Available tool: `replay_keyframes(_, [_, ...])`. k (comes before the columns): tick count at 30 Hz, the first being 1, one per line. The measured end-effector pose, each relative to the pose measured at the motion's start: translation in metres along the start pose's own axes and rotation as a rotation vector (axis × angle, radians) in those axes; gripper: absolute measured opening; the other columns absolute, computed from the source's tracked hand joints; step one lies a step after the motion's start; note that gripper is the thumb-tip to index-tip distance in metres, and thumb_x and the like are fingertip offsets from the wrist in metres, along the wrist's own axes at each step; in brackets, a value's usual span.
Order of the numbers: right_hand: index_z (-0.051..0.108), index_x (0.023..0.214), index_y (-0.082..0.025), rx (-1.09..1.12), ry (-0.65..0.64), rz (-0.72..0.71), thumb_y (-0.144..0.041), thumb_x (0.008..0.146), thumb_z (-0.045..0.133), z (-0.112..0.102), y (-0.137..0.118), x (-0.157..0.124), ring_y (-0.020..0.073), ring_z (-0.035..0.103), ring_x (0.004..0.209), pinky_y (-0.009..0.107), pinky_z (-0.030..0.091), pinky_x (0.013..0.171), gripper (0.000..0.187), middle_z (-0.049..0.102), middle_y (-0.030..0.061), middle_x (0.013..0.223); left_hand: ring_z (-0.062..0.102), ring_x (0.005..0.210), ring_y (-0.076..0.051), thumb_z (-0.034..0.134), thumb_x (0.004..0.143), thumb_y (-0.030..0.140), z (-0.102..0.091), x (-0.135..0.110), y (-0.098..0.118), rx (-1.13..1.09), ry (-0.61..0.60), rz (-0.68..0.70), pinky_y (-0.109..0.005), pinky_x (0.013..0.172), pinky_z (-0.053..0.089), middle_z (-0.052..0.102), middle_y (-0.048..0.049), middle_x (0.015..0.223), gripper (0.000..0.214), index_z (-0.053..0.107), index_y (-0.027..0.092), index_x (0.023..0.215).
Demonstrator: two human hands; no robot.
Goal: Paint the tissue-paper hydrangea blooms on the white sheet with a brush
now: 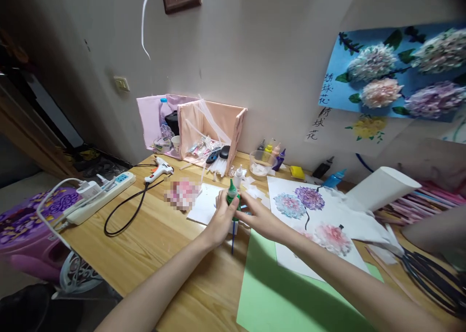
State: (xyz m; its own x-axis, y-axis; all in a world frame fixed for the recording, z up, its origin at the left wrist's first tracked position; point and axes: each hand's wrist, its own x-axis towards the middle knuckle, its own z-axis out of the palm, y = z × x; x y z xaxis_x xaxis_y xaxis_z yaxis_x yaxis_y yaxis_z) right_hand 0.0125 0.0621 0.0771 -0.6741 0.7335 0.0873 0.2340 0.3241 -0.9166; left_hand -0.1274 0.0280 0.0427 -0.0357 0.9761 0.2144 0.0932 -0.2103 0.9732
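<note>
My left hand is wrapped round a small green paint bottle with a pointed green cap, held upright over the wooden table. My right hand reaches in from the right, its fingers pinched against the bottle's side. A thin blue stick points down below the bottle; I cannot tell which hand holds it. A white-capped bottle stands just behind. A white sheet lies under my hands, and a green sheet lies near the table's front edge.
A white sheet with painted flowers lies to the right. A glue gun, a power strip and a black cable sit to the left. A pink box, a clear bowl and paint bottles stand by the wall. Black strips lie far right.
</note>
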Motion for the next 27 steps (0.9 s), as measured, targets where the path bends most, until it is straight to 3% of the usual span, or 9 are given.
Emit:
replay_keyframes(3, [0.050,0.115,-0.021,0.007,0.073,0.051,-0.039,0.084,0.054,-0.017,-0.005,-0.024,0.0199,0.058,0.094,0.036,0.050,0.082,0.035,0.059,0.0070,0.107,0.040,0.121,-0.021,0.033,0.094,0.050,0.003,-0.004,0.004,0.140,-0.093,0.099,-0.039,0.106,0.029,0.046,-0.0084,0.126,0.041,0.040,0.025,0.125])
replay_keyframes(5, [0.050,0.115,-0.021,0.003,0.157,0.069,-0.043,0.085,0.054,-0.035,-0.009,-0.038,0.0197,0.057,0.091,0.033,0.050,0.077,0.037,0.058,0.0067,0.104,0.037,0.124,-0.023,0.041,0.092,0.049,0.002,-0.002,0.000,0.282,-0.078,0.145,-0.041,0.106,0.028,0.042,-0.0092,0.131,0.046,0.035,0.024,0.130])
replay_keyframes(9, [0.054,0.110,-0.022,-0.081,0.269,0.110,-0.048,0.084,0.052,-0.071,-0.015,-0.063,0.0167,0.055,0.078,0.028,0.048,0.065,0.036,0.057,0.0044,0.091,0.034,0.125,-0.031,0.071,0.068,0.051,0.005,0.003,-0.019,0.640,-0.187,0.213,-0.047,0.105,0.029,0.040,-0.0141,0.134,0.082,0.033,0.019,0.133])
replay_keyframes(12, [0.055,0.113,-0.023,-0.146,0.320,0.123,-0.050,0.085,0.049,-0.086,-0.014,-0.074,0.0176,0.056,0.080,0.027,0.047,0.064,0.039,0.058,0.0056,0.097,0.034,0.126,-0.035,0.078,0.057,0.054,0.014,0.004,-0.033,0.800,-0.275,0.256,-0.050,0.104,0.028,0.040,-0.0170,0.135,0.098,0.032,0.017,0.135])
replay_keyframes(15, [0.049,0.118,-0.026,-0.188,0.371,0.145,-0.049,0.085,0.049,-0.092,-0.013,-0.079,0.0183,0.058,0.084,0.028,0.048,0.065,0.041,0.060,0.0060,0.105,0.036,0.124,-0.035,0.077,0.058,0.052,0.023,0.006,-0.040,0.881,-0.249,0.265,-0.050,0.101,0.030,0.043,-0.0166,0.133,0.094,0.034,0.016,0.133])
replay_keyframes(20, [0.052,0.107,-0.026,-0.282,0.433,0.211,-0.047,0.082,0.055,-0.095,-0.015,-0.078,0.0173,0.059,0.075,0.026,0.045,0.057,0.033,0.063,0.0037,0.092,0.042,0.117,-0.032,0.071,0.068,0.046,0.028,0.009,-0.039,0.914,-0.222,0.249,-0.047,0.097,0.034,0.050,-0.0142,0.124,0.073,0.040,0.015,0.126])
replay_keyframes(24, [0.060,0.097,-0.023,-0.284,0.496,0.211,-0.044,0.076,0.062,-0.097,-0.013,-0.074,0.0164,0.059,0.070,0.025,0.044,0.054,0.030,0.065,0.0041,0.089,0.040,0.119,-0.031,0.072,0.067,0.045,0.022,0.010,-0.034,0.842,-0.340,0.223,-0.047,0.099,0.033,0.049,-0.0128,0.125,0.078,0.038,0.017,0.131])
replay_keyframes(27, [0.064,0.087,-0.020,-0.288,0.444,0.219,-0.042,0.074,0.064,-0.095,-0.008,-0.070,0.0151,0.058,0.066,0.025,0.042,0.055,0.025,0.065,0.0033,0.080,0.033,0.126,-0.033,0.076,0.063,0.041,0.013,0.009,-0.030,0.783,-0.485,0.179,-0.049,0.104,0.029,0.044,-0.0141,0.133,0.088,0.033,0.018,0.136])
